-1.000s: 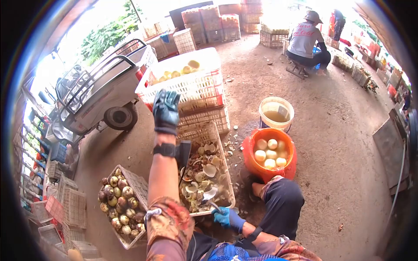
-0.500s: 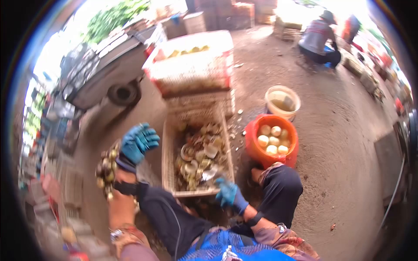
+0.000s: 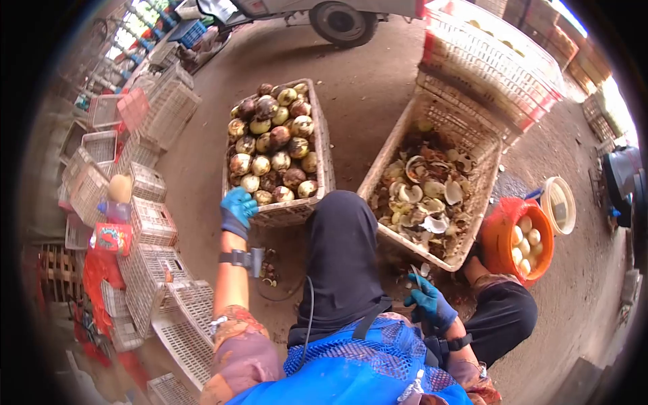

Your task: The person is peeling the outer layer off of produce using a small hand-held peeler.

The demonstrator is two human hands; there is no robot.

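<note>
My left hand [image 3: 238,208], in a teal glove, is at the near left corner of a crate [image 3: 325,145] heaped with round brown and pale green fruits [image 3: 280,137]. Its fingers curl at the rim; what they grip is too small to tell. My right hand [image 3: 430,305], gloved too, is closed around a small knife [image 3: 415,273], its blade pointing up. Just beyond it sits a crate [image 3: 380,167] of peels and shell pieces [image 3: 432,192]. An orange bucket [image 3: 491,243] at the right holds pale peeled fruits [image 3: 524,248].
A white bucket [image 3: 568,206] stands behind the orange one. Stacked crates [image 3: 145,179] line the left side. A large crate [image 3: 499,57] rises behind the peel crate. A vehicle wheel [image 3: 342,23] is at the top. My knees frame the near edge.
The view has swung left, bringing the fruit crate fully into sight. My left hand has gone from open in the air to the fruit crate's corner. The knife now shows clearly.
</note>
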